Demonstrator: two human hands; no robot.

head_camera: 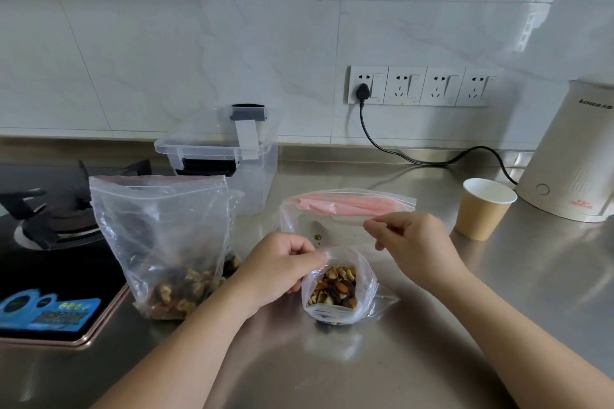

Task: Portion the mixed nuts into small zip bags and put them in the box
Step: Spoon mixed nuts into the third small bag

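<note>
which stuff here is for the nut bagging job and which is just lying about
For the job: small zip bag pinched by left hand and right hand; big bag of mixed nuts; pack of empty zip bags; clear box.

Lying about: paper cup, kettle, gas hob.

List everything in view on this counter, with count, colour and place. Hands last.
small zip bag: 1, clear, part-filled with mixed nuts, front centre.
large zip bag: 1, clear, nuts at its bottom, standing left of centre.
pack of zip bags: 1, clear with pink strips, lying behind the small bag.
storage box: 1, clear with black latches, lid on, back centre.
paper cup: 1, brown, white inside, right.
kettle: 1, cream, far right.
wall sockets: 4, white, one with a black plug.
gas hob: 1, black, left.
counter: 1, steel.
left hand: pinches the small bag's rim.
right hand: pinches the rim's other side.
</note>
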